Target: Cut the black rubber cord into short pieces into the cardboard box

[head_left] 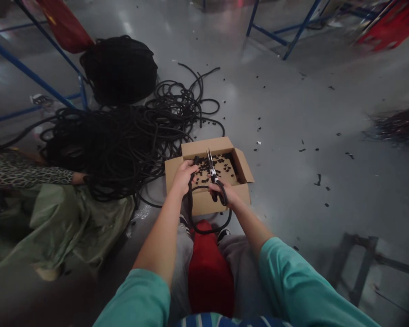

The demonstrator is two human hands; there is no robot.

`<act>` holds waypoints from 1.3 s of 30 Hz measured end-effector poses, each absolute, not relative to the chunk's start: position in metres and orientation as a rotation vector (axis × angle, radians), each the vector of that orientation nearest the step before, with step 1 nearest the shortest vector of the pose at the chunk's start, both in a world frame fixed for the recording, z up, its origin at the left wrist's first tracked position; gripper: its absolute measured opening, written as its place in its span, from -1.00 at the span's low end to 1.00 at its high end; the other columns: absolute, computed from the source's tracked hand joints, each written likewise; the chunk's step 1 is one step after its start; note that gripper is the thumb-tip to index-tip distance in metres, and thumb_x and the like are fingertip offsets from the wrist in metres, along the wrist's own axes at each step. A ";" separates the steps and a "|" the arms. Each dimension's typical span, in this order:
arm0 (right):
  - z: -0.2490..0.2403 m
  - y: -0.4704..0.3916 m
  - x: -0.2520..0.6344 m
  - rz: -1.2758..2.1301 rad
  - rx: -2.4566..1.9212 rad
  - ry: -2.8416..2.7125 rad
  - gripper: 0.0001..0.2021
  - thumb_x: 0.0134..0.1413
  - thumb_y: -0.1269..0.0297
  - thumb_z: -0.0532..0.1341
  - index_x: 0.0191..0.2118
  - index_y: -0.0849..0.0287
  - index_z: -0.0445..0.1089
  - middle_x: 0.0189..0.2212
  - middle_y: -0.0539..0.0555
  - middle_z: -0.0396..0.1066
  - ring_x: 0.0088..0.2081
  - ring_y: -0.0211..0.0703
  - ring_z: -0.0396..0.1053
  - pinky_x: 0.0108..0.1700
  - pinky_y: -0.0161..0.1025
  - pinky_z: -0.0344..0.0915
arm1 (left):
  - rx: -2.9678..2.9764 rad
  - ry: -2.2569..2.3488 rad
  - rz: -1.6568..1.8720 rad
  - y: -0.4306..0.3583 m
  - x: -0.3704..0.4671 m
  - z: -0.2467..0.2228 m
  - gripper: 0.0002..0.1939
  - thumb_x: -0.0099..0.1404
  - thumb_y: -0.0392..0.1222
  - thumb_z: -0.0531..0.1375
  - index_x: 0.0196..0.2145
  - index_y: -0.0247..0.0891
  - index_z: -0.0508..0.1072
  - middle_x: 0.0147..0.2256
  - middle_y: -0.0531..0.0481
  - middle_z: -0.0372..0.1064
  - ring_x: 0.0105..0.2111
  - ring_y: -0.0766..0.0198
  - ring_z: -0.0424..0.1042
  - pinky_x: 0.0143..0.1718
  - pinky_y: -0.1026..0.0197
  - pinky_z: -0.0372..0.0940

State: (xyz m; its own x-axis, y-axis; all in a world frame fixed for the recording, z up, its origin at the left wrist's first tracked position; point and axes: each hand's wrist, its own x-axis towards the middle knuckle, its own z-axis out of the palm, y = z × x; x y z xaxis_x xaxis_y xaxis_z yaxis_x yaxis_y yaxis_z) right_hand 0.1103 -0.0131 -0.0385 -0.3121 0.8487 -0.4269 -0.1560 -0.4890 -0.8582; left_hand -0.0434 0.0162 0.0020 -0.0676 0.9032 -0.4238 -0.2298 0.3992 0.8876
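Note:
My left hand (184, 176) is closed around a black rubber tube (190, 213), whose end sticks up past my fingers. The tube hangs down from there in a loop in front of the box. In my right hand (226, 193) are scissors (213, 175) with dark handles and a white pivot. Their blades point away from me, slightly parted, to the right of the tube end and apart from it. Below both hands stands an open cardboard box (207, 202) with many short black cut pieces (204, 170) scattered on its bottom.
A tangled heap of black tubing (122, 141) lies left of the box, with a bulky black bundle (121, 68) behind it. Another person's patterned sleeve (37, 175) reaches in at left. Blue metal frames (276, 36) stand farther back. Small scraps dot the grey floor (286, 113).

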 end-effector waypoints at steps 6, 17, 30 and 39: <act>-0.042 -0.010 0.098 1.950 -1.181 -0.966 -0.40 -0.40 0.23 0.29 -0.06 0.17 0.26 -0.45 0.01 0.34 -0.42 -0.23 0.27 -0.42 -0.31 0.15 | 0.776 1.466 1.134 0.017 -0.054 -0.001 -0.90 0.03 -0.26 0.12 -0.42 -0.32 0.31 -0.55 0.09 0.24 -0.68 0.49 0.20 -0.68 0.40 0.05; -0.042 -0.006 0.089 1.970 -1.125 -1.309 -0.52 -0.35 0.27 0.26 -0.14 0.18 0.32 -0.44 0.00 0.34 -0.41 -0.26 0.21 -0.35 -0.30 0.11 | 1.023 1.667 1.159 0.020 -0.080 -0.021 -0.78 0.05 -0.30 0.12 -0.28 -0.29 0.37 -0.56 0.09 0.27 -0.65 0.45 0.19 -0.62 0.39 0.05; -0.045 -0.004 0.092 1.926 -1.170 -1.367 -0.49 -0.38 0.37 0.24 -0.11 0.14 0.35 -0.54 -0.09 0.25 -0.43 -0.28 0.17 -0.30 -0.28 0.12 | 1.221 1.722 0.957 0.020 -0.078 -0.015 -0.96 -0.02 -0.34 0.16 -0.52 -0.28 0.34 -0.56 0.04 0.30 -0.58 0.37 0.24 -0.51 0.32 0.10; -0.046 -0.003 0.095 1.974 -1.146 -1.331 -0.50 -0.38 0.40 0.24 -0.12 0.16 0.35 -0.55 -0.10 0.26 -0.45 -0.30 0.19 -0.31 -0.30 0.13 | 1.299 1.699 0.847 0.019 -0.076 -0.011 -0.97 -0.05 -0.31 0.15 -0.54 -0.28 0.37 -0.57 0.01 0.30 -0.54 0.34 0.25 -0.52 0.32 0.11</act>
